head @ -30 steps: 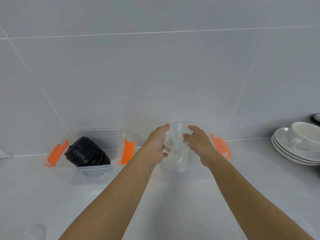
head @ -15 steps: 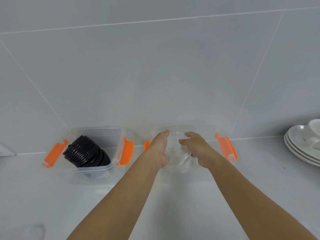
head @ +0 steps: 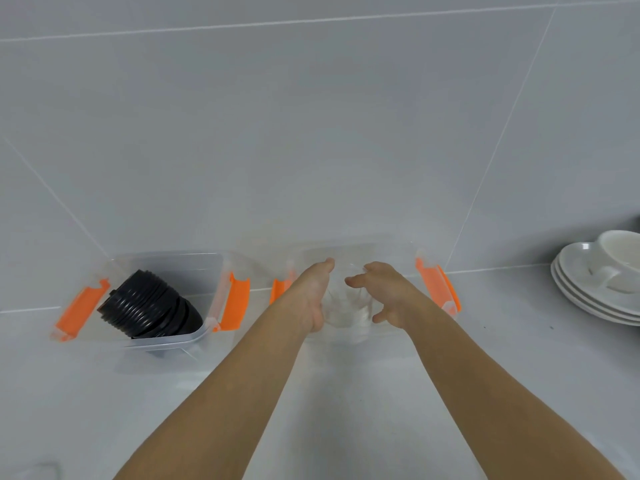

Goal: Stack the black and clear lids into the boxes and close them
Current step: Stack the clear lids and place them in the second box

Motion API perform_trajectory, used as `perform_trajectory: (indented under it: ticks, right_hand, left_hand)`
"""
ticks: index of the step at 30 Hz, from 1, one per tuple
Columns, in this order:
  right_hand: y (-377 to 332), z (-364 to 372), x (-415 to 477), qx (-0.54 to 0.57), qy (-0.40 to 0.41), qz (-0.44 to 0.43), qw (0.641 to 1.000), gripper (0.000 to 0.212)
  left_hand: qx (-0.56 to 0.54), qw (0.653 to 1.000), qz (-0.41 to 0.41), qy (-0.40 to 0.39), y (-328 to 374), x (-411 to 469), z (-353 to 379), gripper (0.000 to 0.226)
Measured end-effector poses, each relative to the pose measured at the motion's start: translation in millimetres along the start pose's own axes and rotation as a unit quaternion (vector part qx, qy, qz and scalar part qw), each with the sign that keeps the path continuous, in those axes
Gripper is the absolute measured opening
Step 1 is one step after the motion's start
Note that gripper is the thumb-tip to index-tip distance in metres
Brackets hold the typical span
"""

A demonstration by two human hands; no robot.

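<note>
Two clear boxes with orange latches stand open against the tiled wall. The left box (head: 166,342) holds a leaning stack of black lids (head: 149,306). A stack of clear lids (head: 348,306) sits inside the right box (head: 437,289). My left hand (head: 310,296) lies flat along the stack's left side, palm inward. On the stack's right side is my right hand (head: 388,296), its fingers spread and curled a little off the lids. The clear lids are hard to make out against the clear box.
A pile of white saucers (head: 588,292) with a white cup (head: 620,252) on top stands at the right edge of the white counter. The wall rises directly behind both boxes. No box covers are in view.
The clear lid stack, held above the right box a second ago, has come down into it. My right hand's fingers have opened away from the stack.
</note>
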State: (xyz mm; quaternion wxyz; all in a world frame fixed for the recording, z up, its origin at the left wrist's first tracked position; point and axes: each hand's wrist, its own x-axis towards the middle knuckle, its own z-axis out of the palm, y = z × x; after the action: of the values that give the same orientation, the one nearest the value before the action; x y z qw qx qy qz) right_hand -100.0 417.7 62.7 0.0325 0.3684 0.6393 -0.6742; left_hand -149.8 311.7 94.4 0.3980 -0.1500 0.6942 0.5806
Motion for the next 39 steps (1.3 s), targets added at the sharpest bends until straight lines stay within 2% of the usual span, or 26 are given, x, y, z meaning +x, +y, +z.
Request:
perform_trajectory:
  ticks: [5, 8, 12, 16, 18, 21, 24, 25, 27, 28, 29, 31, 33, 36, 39]
  right_hand:
    - [-2, -2, 0, -0.021, 0.01, 0.014, 1.0, 0.069]
    - [-6, -3, -2, -0.032, 0.014, 0.02, 0.999, 0.061]
    - [-11, -8, -8, 0.006, 0.012, 0.037, 0.999, 0.049]
    - [-13, -12, -10, 0.039, 0.011, 0.064, 0.997, 0.024]
    - [-15, -9, -11, 0.055, -0.002, 0.086, 0.995, 0.021]
    - [-15, -5, -8, 0.034, -0.007, 0.085, 0.996, 0.017]
    - [-13, -7, -2, -0.003, 0.005, 0.075, 0.997, 0.012]
    - [-14, -7, -3, -0.008, 0.007, 0.076, 0.997, 0.012]
    - [-16, -8, -6, -0.018, 0.008, 0.08, 0.997, 0.008]
    - [-16, -7, -8, -0.015, 0.011, 0.08, 0.997, 0.013]
    - [-16, -8, -8, -0.01, 0.012, 0.079, 0.997, 0.027]
    - [-17, -9, -10, 0.026, 0.002, 0.09, 0.996, 0.042]
    - [-18, -7, -13, 0.049, -0.018, 0.1, 0.994, 0.035]
    - [-18, -5, -11, 0.006, -0.019, 0.09, 0.996, 0.052]
    - [-18, -4, -11, -0.018, -0.018, 0.089, 0.996, 0.055]
  left_hand:
    - [0.014, 1.0, 0.006, -0.008, 0, 7, 2, 0.056]
    - [0.01, 1.0, -0.013, -0.005, 0, 14, 1, 0.028]
    - [-0.015, 0.999, -0.032, -0.009, -2, 18, 2, 0.035]
    - [-0.076, 0.995, -0.069, 0.0, 1, 24, 3, 0.038]
    - [-0.068, 0.994, -0.084, -0.008, 2, 26, 4, 0.04]
    - [-0.043, 0.995, -0.084, -0.007, 0, 27, 6, 0.023]
    - [-0.048, 0.995, -0.083, 0.015, 1, 29, 8, 0.018]
    - [-0.055, 0.995, -0.083, 0.005, 1, 29, 8, 0.02]
    - [-0.065, 0.994, -0.09, -0.006, 3, 24, 7, 0.042]
    - [-0.068, 0.994, -0.087, -0.001, 4, 23, 7, 0.049]
    - [-0.066, 0.994, -0.087, 0.003, 4, 23, 6, 0.054]
    - [-0.069, 0.994, -0.087, 0.02, 4, 26, 6, 0.054]
    - [-0.074, 0.993, -0.081, 0.031, 3, 29, 5, 0.05]
    - [-0.081, 0.993, -0.085, 0.033, -1, 32, 8, 0.028]
    - [-0.094, 0.991, -0.091, 0.034, 0, 30, 7, 0.032]
